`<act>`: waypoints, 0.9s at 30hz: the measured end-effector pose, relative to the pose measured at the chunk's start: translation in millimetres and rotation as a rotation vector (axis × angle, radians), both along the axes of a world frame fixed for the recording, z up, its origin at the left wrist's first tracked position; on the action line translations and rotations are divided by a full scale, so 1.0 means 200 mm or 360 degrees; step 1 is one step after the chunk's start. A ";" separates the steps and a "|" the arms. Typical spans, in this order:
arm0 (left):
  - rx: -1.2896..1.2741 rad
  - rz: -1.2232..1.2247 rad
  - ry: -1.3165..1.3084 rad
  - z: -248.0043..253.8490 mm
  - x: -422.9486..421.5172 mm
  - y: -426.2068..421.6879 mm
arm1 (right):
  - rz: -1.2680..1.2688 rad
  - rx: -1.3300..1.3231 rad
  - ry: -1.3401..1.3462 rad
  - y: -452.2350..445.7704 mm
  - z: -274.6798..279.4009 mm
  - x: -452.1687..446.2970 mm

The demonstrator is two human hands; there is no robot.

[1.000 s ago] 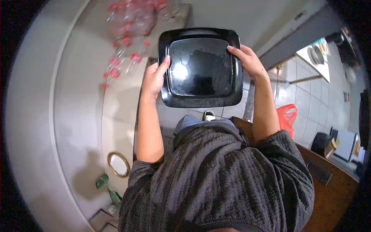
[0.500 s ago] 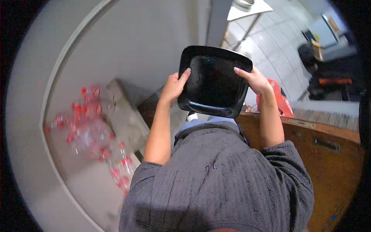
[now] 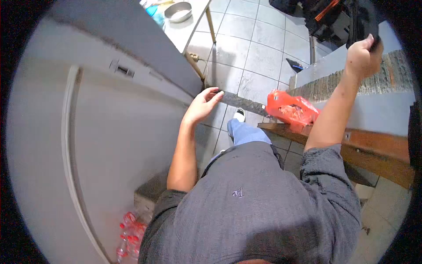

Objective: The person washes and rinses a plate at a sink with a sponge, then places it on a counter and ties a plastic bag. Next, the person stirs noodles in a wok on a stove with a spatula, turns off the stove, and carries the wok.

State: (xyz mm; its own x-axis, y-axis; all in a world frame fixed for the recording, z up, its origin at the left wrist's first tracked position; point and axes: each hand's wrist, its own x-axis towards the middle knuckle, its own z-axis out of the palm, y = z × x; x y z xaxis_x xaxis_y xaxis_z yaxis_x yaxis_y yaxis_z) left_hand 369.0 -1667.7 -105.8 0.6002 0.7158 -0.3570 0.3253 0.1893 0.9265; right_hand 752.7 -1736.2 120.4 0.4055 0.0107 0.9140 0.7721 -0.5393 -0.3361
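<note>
On my screen I read a home: metal pan [image 3: 178,12] on a table [image 3: 181,34], upper left-centre; tiled floor [image 3: 258,49]; plastic bottles [image 3: 130,233], lower left.

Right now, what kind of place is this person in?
Probably a home, perhaps near a kitchen, though I can't be sure. There's a tiled floor, a round metal pan on a white table, and red-capped plastic bottles by the wall.

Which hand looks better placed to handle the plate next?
Right, probably: the right hand appears to hold the plate, out to its own side; the left hand looks empty and is well away from it.
</note>
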 end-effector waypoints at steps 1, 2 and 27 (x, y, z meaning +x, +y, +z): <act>0.0011 -0.0032 0.0006 0.00 0.07 0.06 | -0.0032 0.0011 0.0006 0.06 -0.06 0.08; -0.0013 -0.0062 0.0035 0.01 0.15 0.13 | 0.0136 0.0067 -0.0037 0.16 -0.19 0.20; -0.1051 -0.0730 0.0272 -0.02 2.33 2.21 | 0.0919 -0.0952 0.0616 1.23 -0.70 0.86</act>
